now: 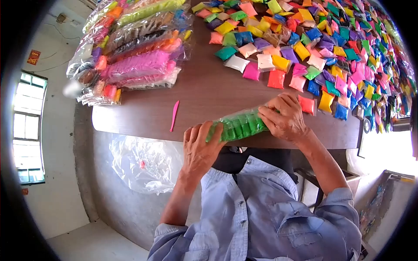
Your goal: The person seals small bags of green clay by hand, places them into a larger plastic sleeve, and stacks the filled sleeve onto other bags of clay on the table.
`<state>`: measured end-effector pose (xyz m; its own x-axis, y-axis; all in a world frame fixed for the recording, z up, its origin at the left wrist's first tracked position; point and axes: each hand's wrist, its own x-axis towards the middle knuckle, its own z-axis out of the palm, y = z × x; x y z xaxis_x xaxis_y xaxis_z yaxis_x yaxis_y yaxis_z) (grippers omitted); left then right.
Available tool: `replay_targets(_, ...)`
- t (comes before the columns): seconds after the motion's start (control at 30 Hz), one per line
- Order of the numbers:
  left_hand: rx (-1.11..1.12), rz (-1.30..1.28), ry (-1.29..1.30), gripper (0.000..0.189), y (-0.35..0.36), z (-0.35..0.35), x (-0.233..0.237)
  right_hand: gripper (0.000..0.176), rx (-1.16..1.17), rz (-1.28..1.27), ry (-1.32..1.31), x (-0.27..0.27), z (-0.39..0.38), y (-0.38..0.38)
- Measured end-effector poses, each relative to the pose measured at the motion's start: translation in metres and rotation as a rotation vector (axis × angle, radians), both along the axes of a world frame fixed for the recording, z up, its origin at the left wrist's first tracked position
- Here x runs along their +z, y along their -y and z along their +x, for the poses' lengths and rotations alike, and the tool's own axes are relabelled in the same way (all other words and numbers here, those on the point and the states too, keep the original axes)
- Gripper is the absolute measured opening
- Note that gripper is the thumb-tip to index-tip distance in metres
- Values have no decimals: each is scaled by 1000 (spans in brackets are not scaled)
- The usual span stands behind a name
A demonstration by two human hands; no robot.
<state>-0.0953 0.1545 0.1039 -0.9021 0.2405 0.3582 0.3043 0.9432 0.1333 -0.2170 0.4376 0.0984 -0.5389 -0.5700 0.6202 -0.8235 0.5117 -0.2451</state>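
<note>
Between my two hands, at the table's front edge, is a long clear plastic bag (244, 125) filled with a row of green packets. My left hand (201, 145) is closed around its left end, fingers curled over the top. My right hand (285, 116) grips the right end, with thumb and fingers pressed on the plastic. The bag lies slightly tilted, its right end higher in view. A thin pink plastic tool (174, 115), like a small knife, rests on the table left of my left hand. Close to my right hand sits a red packet (307, 105).
Many small colourful packets (300, 52) spread over the right and back of the brown table (143, 111). Stacked filled bags (135, 65) stand at the back left. A crumpled clear plastic bag (146, 165) lies below the table's left front edge.
</note>
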Motion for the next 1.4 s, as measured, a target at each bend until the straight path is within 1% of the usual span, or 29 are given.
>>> replay_targets(0.07, 2, -21, -9, 50, -1, -1, 0, 29, -44, 57, 38, -1, 7, -8)
replay_targets(0.1, -3, -20, -1, 50, -1, -1, 1, 29, -50, 58, 46, -3, 9, -11)
replay_targets(0.17, 7, -27, 0, 50, -1, -1, 2, 36, -33, 35, 9, -6, 12, -16)
replay_targets(0.2, 12, -28, -1, 49, -2, -1, 2, 36, -38, 36, 15, -6, 14, -20)
replay_targets(0.27, 5, -31, 1, 49, -2, -1, 3, 46, -20, 62, 63, -5, 21, -30)
replay_targets(0.3, 4, -38, -2, 50, -2, -1, 3, 46, -24, 64, 67, -6, 24, -33)
replay_targets(0.37, 6, -29, 25, 50, -2, 0, 2, 54, -30, 113, 101, -9, 28, -38)
replay_targets(0.4, 2, -41, 8, 50, -2, 0, 1, 54, -35, 113, 103, -10, 29, -41)
replay_targets(0.47, -6, -54, -6, 50, -2, 2, -1, 62, -34, 168, 107, -11, 28, -45)
replay_targets(0.5, 0, -46, -4, 51, -1, 4, -4, 62, -36, 167, 108, -11, 28, -47)
replay_targets(0.57, 11, -39, 0, 52, 1, 9, -10, 68, -21, 125, 105, -11, 28, -47)
replay_targets(0.7, 21, -41, -50, 56, 2, 18, -21, 68, -29, 78, 111, -19, 29, -46)
replay_targets(0.77, 26, -32, -71, 57, 3, 25, -26, 65, -48, 66, 133, -16, 30, -44)
replay_targets(0.83, 71, 88, -99, 58, 6, 30, -32, 65, -51, 68, 135, -15, 31, -43)
replay_targets(0.93, 118, 157, -74, 60, 12, 39, -37, 65, -65, 68, 134, -16, 34, -43)
replay_targets(0.97, 125, 155, -78, 60, 15, 40, -36, 65, -74, 70, 126, -16, 33, -43)
replay_targets(1.03, 94, 62, -47, 59, 19, 42, -30, 65, -76, 74, 126, -17, 34, -42)
replay_targets(1.23, 46, 113, -42, 55, 26, 37, -29, 62, -79, 94, 142, -17, 38, -45)
replay_targets(1.4, 25, 82, -21, 53, 33, 40, -31, 59, -80, 113, 176, -13, 49, -49)
